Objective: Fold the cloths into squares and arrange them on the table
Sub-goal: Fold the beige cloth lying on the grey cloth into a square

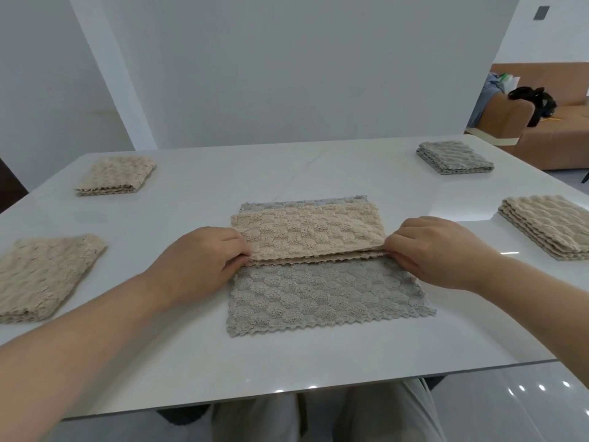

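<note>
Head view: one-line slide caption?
Mid-fold: left hand and right hand pinch a half-folded beige cloth over an open grey cloth; four folded cloths around the table.

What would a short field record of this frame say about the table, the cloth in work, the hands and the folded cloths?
Surface: white table
In work: beige cloth, doubled over, on a flat grey cloth
Hands: left hand and right hand each pinch an end of its near edge
Folded left: far-left beige square, near-left beige square
Folded right: far-right grey square, near-right beige square
</note>
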A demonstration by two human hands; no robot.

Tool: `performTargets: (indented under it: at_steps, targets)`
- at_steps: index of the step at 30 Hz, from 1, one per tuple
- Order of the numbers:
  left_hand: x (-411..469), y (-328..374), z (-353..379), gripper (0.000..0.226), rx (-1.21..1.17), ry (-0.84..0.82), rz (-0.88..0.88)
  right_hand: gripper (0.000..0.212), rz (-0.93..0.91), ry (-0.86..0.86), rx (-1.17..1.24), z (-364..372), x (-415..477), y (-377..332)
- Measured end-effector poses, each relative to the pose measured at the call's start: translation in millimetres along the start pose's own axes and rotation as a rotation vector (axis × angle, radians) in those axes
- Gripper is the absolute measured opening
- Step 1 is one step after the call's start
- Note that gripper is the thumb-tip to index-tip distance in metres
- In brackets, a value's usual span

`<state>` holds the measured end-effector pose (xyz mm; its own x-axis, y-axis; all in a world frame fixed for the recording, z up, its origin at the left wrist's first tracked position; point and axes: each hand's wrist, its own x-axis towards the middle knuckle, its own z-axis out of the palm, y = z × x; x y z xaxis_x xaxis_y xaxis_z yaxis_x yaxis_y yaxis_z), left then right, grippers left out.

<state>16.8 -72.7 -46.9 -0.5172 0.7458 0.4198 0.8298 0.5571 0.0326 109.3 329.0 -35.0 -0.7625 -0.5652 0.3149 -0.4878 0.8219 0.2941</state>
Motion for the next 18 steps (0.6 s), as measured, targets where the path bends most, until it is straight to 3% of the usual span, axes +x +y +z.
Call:
performTargets:
  at_steps: [2, 5, 9, 12, 15, 18]
  targets:
    - [0, 0, -1, 0.027, -0.012, 0.0, -0.016, 0.007, -0.001, 0.018, 0.006, -2, 1, -3]
    - [-2, 0, 0, 0.024, -0.012, 0.012, -0.028, 0.021, -0.014, 0.04, 0.033, -3, 1, -3]
    - [-1, -1, 3, 0.022, 0.012, -0.009, 0.004, 0.01, -0.051, 0.001, -0.006, 3, -1, 2]
    - [1, -1, 4, 0.022, 0.056, -0.045, 0.037, 0.015, -0.028, -0.062, -0.001, 1, 2, 0]
    - [7, 9, -3, 0.027, 0.126, -0.033, -0.033, 0.022, 0.06, -0.109, 0.064, -8, 9, -6]
    - [32, 32, -7, 0.032, 0.068, 0.069, -0.097, 0.022, 0.213, 0.048, 0.185, -13, 33, -19]
